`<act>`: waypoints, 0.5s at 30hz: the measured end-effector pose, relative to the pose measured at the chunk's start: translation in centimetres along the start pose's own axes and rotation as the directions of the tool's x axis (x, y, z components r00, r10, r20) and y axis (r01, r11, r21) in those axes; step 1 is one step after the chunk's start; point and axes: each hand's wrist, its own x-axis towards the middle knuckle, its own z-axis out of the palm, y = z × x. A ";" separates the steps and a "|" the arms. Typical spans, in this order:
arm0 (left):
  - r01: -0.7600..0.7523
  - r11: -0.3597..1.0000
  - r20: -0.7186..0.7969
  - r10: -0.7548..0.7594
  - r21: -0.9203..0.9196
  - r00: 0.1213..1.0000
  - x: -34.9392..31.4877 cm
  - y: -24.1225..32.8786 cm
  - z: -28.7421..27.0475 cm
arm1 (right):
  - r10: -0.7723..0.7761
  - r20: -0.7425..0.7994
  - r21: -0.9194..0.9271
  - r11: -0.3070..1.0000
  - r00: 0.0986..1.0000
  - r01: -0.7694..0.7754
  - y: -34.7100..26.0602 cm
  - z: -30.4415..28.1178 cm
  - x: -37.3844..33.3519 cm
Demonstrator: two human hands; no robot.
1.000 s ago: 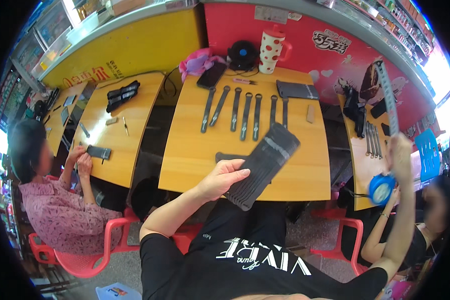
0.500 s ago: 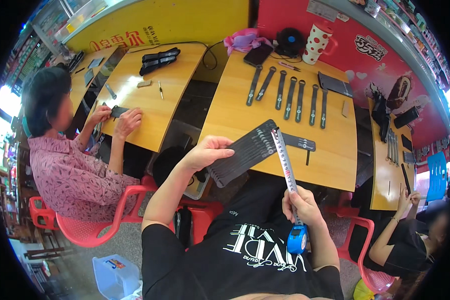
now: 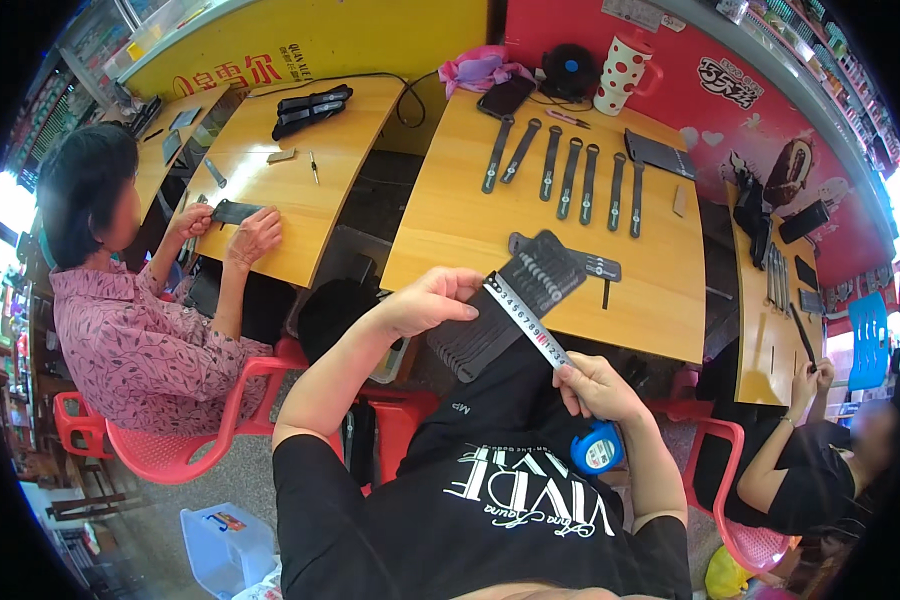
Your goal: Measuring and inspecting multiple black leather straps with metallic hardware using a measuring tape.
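A black bundle of flat straps (image 3: 473,345), ridged along one side, is pinched by its upper left edge in my left hand (image 3: 433,303), above my lap. A silver tape-measure blade (image 3: 526,322) lies slantwise across the straps, its end near my left fingertips. My right hand (image 3: 598,388) pinches the blade further along, at the lower right. The tape measure's blue case (image 3: 597,448) hangs under that hand, against my shirt. Past the bundle, partly covered by it, a black strap piece (image 3: 598,267) lies on the wooden table (image 3: 450,230).
Several black straps (image 3: 568,180) lie in a row across the table. Behind them are a phone (image 3: 507,97), a pink cloth (image 3: 477,70), a black fan (image 3: 570,70), a polka-dot tumbler (image 3: 622,75) and a black pouch (image 3: 660,153). Co-workers sit left and right on red chairs (image 3: 190,440).
The tape blade has shifted from the bundle's right edge to lie across its middle. My right hand has moved slightly up, and the blade now slants more.
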 end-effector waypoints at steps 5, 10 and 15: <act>0.065 0.997 0.057 -0.063 -0.038 0.996 2.1 -0.7 1.8 | -0.036 0.133 0.073 0.997 0.990 0.027 -3.0 -2.0 -1.6; 0.072 0.995 0.123 -0.081 0.073 0.989 3.0 -1.1 4.3 | -0.089 0.276 0.289 0.957 0.957 0.005 -11.3 -1.7 -8.0; -0.057 0.898 0.215 -0.043 0.436 0.976 5.0 -0.7 3.0 | -0.293 0.152 0.488 0.853 0.944 0.187 -21.6 0.8 -21.2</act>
